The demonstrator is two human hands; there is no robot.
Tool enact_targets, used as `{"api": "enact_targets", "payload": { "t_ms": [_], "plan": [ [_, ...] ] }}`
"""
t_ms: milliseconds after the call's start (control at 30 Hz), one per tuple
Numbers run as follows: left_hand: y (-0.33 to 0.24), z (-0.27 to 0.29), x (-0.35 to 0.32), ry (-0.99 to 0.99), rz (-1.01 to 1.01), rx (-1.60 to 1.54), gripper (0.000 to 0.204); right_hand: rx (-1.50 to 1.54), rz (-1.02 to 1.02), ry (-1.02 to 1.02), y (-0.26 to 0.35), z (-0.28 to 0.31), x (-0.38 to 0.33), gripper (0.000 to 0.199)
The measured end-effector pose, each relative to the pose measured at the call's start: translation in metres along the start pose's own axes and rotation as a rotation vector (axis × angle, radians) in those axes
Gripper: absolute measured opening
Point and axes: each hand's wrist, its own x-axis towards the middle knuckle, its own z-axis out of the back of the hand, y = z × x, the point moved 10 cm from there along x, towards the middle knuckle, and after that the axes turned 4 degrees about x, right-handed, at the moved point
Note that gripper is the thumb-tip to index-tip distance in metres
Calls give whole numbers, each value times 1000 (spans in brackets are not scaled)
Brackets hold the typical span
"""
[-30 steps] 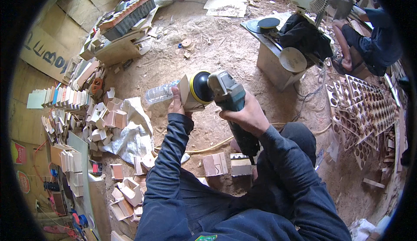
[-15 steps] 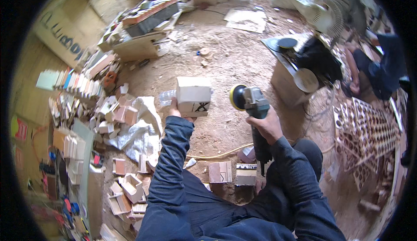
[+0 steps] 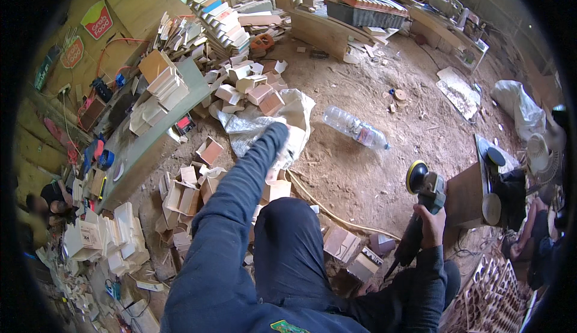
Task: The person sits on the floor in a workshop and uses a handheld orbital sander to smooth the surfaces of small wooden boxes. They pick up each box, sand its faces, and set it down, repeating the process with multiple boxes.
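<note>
My right hand [image 3: 431, 225] grips a hand-held disc sander [image 3: 430, 196], its round pad edged in yellow and facing up and away. My left arm stretches forward to the left. At its end my left hand [image 3: 282, 130] is blurred and largely hidden by the sleeve, around a pale wooden box [image 3: 294, 143] with a dark mark. This box is over the edge of a white sack [image 3: 243, 130], beside a heap of small wooden boxes [image 3: 260, 94]. Near my feet lie a wooden block [image 3: 341, 241] and another with a dark pattern [image 3: 364, 265].
A clear plastic bottle [image 3: 356, 127] lies on the dusty floor. More wooden boxes [image 3: 181, 198] are piled left of my knee. A yellowish hose [image 3: 324, 209] crosses the ground ahead. At right stands a wooden stand [image 3: 466, 198], with another person [image 3: 532, 243] beyond it.
The view has turned left. My left hand has carried the box leftward to the sack and heap, so the bottle shows fully. My right hand keeps hold of the sander.
</note>
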Motion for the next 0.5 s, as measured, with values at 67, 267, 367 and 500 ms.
{"api": "enact_targets", "payload": {
  "t_ms": [67,267,367,500],
  "plan": [
    [-14,69,30,-191,-56,-6,71,46,15,39,1,-2,-1,32],
    [-6,195,75,-544,-109,4,100,-56,7,13,3,-4,-2,34],
    [52,162,59,-297,19,327,105,-68,-5,50,3,-11,-5,31],
    [175,92,-14,141,222,760,106,2,-71,68,3,-17,-6,29]
  ]
}}
